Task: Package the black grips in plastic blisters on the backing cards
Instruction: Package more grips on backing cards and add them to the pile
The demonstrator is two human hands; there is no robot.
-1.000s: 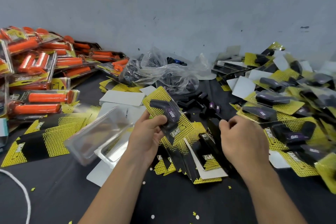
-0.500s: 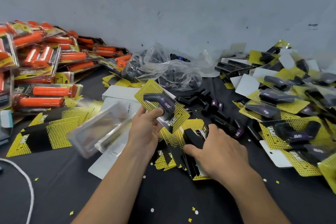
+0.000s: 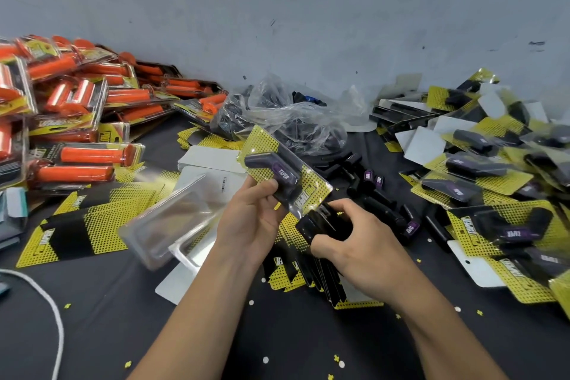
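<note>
My left hand (image 3: 249, 219) grips a yellow dotted backing card (image 3: 313, 191) with a black grip labelled TAPER (image 3: 274, 170) under its clear blister, held tilted above the table. My right hand (image 3: 354, 244) holds a black stapler-like tool (image 3: 320, 222) against the card's lower end. Loose black grips (image 3: 379, 203) lie just right of my hands. A fanned stack of backing cards (image 3: 308, 281) lies under my hands. Empty clear blisters (image 3: 166, 219) lie to the left.
Finished black-grip packs (image 3: 481, 170) are piled at the right. Packs of orange grips (image 3: 77, 133) are heaped at the far left. A crumpled plastic bag of black parts (image 3: 293, 120) sits by the wall. A white cord (image 3: 52, 311) crosses the near left.
My right hand took the black tool from the table and raised it to the card's lower end. My left hand kept holding the pack and turned it slightly.
</note>
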